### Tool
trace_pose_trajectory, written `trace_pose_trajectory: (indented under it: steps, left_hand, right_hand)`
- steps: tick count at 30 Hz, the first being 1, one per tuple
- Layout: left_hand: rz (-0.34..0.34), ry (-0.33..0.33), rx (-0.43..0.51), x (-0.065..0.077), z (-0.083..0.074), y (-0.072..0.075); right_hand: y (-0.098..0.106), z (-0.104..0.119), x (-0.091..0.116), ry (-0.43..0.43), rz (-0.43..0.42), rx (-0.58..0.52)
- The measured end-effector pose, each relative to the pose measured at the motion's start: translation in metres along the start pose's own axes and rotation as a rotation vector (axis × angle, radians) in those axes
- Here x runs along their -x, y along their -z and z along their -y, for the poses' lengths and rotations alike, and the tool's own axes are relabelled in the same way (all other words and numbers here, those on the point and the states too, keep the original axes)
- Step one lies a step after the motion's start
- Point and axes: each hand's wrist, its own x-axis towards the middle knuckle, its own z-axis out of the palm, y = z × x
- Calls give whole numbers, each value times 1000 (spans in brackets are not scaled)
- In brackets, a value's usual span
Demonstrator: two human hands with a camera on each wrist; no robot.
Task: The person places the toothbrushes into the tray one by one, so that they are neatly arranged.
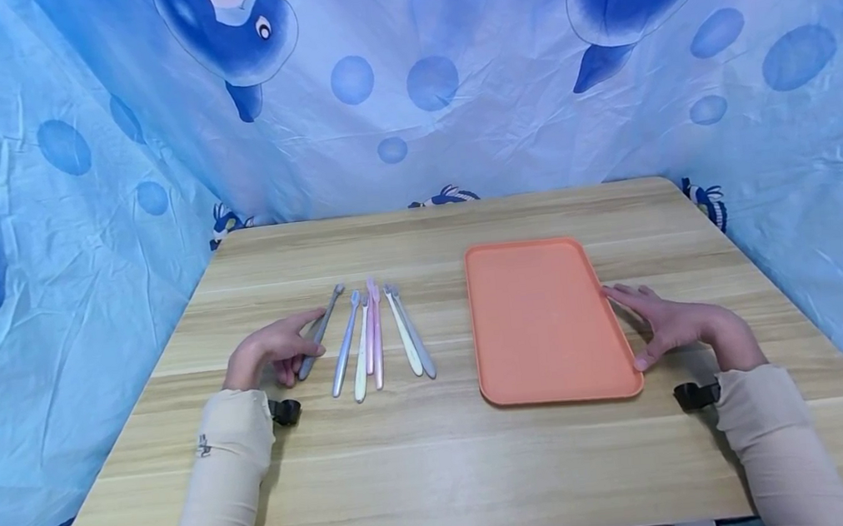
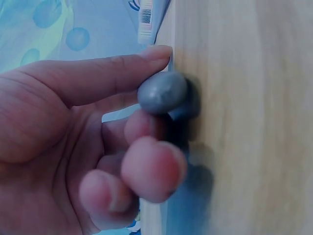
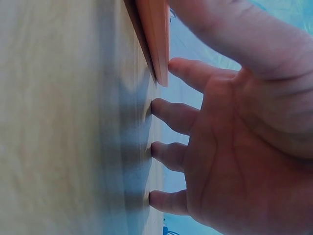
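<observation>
At the left of the table, my left hand pinches a dark grey toothbrush between thumb and fingers. In the left wrist view the toothbrush's rounded handle end faces the camera, low over the wood. Just right of it lie a blue toothbrush, a pale green one and pink-purple ones. A second pale green toothbrush and a grey-blue one lie side by side farther right. My right hand, fingers spread and extended, touches the right edge of an orange tray with thumb and index finger.
The wooden table carries the toothbrushes left of centre and the tray right of centre. A blue curtain with dolphin prints hangs behind and along both sides.
</observation>
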Motion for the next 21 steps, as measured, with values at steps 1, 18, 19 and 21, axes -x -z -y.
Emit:
trace_pose_trajectory:
  steps: [1,18,19,21]
  left_hand:
    - [1,-5,-2,0,0,0]
    - [23,-70,45,-4,5,0]
    - [24,-77,51,-5,5,0]
    - [28,-91,73,-5,6,0]
  right_hand:
    - [0,0,0,7,0,2]
    - [1,-2,-1,3,-1,12]
    - [1,-2,-1,3,-1,13]
    - [1,-1,-1,4,0,16]
